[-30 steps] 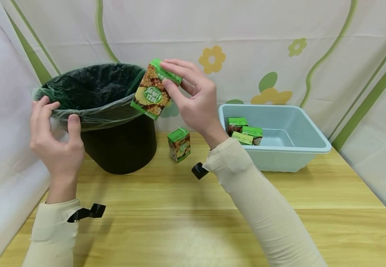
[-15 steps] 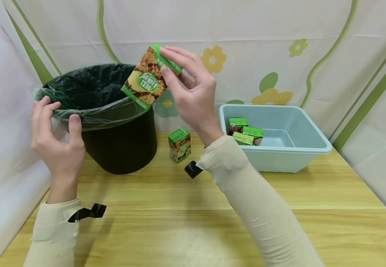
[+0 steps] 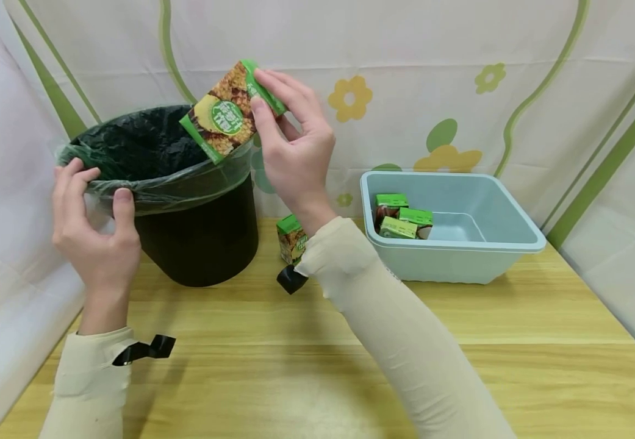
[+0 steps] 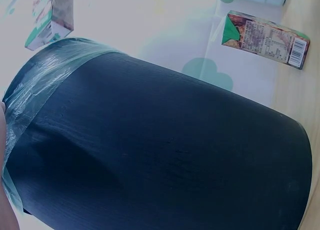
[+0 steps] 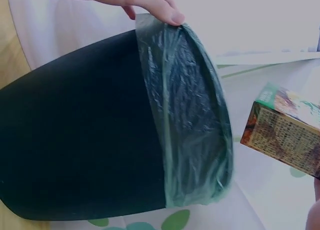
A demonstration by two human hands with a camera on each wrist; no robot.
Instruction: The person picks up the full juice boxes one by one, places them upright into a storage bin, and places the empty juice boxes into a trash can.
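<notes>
In the head view my right hand [image 3: 297, 143] grips a green-topped juice carton [image 3: 226, 113] by its upper end, thumb on the front and fingers over the top. The carton tilts over the right rim of a black trash can [image 3: 202, 244] lined with a dark green bag [image 3: 180, 189]. My left hand [image 3: 94, 222] holds the can's near left rim, thumb outside and fingertips over the edge. A second juice carton [image 3: 290, 238] stands on the table right of the can, partly hidden by my right sleeve. From the right wrist, the held carton [image 5: 285, 130] appears apart from the bag.
A light blue basin [image 3: 460, 246] stands to the right with several small cartons [image 3: 416, 216] in its left end. Printed white cloth [image 3: 405, 49] hangs behind and at both sides of the wooden table [image 3: 229, 366].
My right hand has carried the carton up and left, tilting it further, to above the can's right rim. The sleeve now covers part of the standing carton. My left hand keeps its place.
</notes>
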